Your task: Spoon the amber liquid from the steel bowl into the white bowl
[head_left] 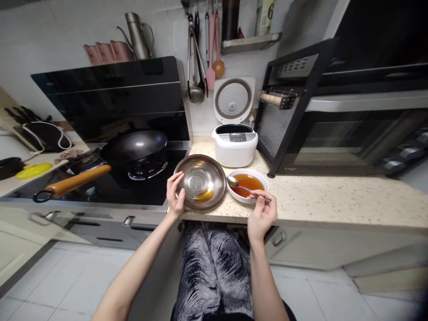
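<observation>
My left hand [175,194] grips the left rim of a round stainless steel dish [219,171], thumb over the edge and fingers along the side. A small pool of amber liquid [203,195] lies low in the dish. In my right hand [263,214] a metal spoon [245,188] is pinched by its handle. The spoon's bowl points left, above the left rim of a white bowl [265,183]. Reddish-brown liquid [249,180] fills much of that bowl. Whether the spoon holds liquid I cannot tell.
Behind the bowls stands a white rice cooker [235,149] with its lid raised. A black wok [133,147] with a wooden handle sits on the stove to the left. An oven [344,142] stands at the right. Utensils, including a ladle [194,93], hang on the wall.
</observation>
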Tool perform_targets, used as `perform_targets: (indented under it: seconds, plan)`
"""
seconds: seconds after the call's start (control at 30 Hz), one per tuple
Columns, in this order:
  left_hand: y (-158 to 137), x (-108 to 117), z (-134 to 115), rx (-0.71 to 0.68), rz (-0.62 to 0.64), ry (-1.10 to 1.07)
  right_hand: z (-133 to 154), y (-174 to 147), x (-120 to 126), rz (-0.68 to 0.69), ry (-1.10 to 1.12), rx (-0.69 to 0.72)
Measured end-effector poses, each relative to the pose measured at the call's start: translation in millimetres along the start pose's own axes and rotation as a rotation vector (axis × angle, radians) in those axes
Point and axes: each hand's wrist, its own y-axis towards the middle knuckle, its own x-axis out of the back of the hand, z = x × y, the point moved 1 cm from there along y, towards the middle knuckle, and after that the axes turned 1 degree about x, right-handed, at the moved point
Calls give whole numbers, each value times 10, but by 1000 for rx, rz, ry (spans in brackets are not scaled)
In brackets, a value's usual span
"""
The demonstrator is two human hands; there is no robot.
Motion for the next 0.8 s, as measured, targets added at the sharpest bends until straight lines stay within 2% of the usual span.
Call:
perform_targets:
  seconds: [0.17,0.5,0.8]
  plan:
    - [6,-1,-7,-6,-1,-15,-94,-21,55,45,-90,128]
    - [12,2,-10,2,2,6,-195,-30,127,271,-236,594]
    - [12,3,-18,6,3,-14,-240,-89,114,313,-312,691]
